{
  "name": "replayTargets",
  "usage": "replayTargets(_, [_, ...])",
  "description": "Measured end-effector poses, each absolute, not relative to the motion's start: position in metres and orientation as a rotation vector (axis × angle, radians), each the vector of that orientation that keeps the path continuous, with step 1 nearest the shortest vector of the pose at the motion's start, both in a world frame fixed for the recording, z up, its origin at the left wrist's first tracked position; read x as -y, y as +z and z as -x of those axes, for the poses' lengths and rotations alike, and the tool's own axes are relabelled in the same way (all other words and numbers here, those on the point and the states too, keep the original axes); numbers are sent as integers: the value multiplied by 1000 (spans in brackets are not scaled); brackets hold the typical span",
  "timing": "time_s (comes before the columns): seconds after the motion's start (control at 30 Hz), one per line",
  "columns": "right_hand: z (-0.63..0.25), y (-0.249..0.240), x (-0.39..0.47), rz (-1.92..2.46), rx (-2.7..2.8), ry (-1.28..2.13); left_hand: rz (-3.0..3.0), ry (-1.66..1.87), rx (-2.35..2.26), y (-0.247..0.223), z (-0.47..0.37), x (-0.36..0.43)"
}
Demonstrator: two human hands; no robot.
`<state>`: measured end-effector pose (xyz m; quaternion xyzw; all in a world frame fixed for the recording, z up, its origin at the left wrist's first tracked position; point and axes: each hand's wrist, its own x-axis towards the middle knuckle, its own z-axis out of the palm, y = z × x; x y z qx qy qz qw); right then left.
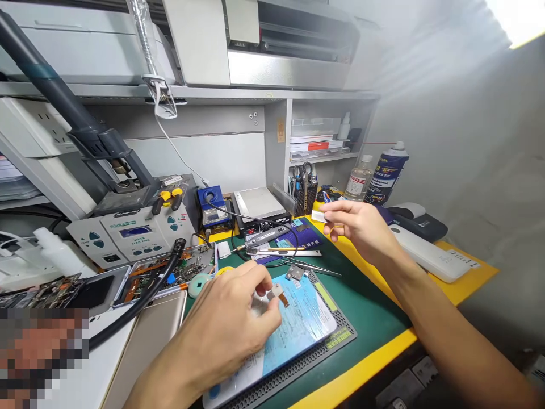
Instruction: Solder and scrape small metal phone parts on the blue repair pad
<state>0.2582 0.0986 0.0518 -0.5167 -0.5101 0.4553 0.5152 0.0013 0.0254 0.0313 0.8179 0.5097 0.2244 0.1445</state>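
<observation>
My left hand (230, 312) pinches a small silvery part with an orange flex cable (284, 300) between thumb and fingertips. It is above a light blue sheet-topped pad (302, 324) resting on a black honeycomb-edged mat (347, 334). My right hand (360, 227), raised further back on the right, has its fingers closed on a small white rectangular piece (318, 216); I cannot make out its kind. A small grey metal part (294, 272) lies at the pad's far edge. Just behind it are tweezers (319, 268) and a brush (261, 251).
A hot-air station (128, 233) with a black hose (157, 289) stands left, beside a tray of circuit boards (193, 264). A blue soldering unit (215, 207) is at the back. A spray can (385, 173) and a clear bottle (357, 179) stand behind my right hand.
</observation>
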Motion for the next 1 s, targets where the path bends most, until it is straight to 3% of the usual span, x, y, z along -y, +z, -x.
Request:
replayTargets(0.23, [-267, 28, -123, 1721, 1695, 700, -2402, 416, -1475, 29, 0, -23])
replayTargets(0.5, [-265, 16, -127, 1869, 1979, 366, -2413, 373, -1510, 31, -1, -18])
replayTargets(0.77, [-261, 15, -117, 1699, 2393, 506, -2394, 364, -1524, 31, 1, -18])
replayTargets(1.0, [-264, 11, -119, 1691, 2434, 515, -2398, 406, -1491, 30, 1, -16])
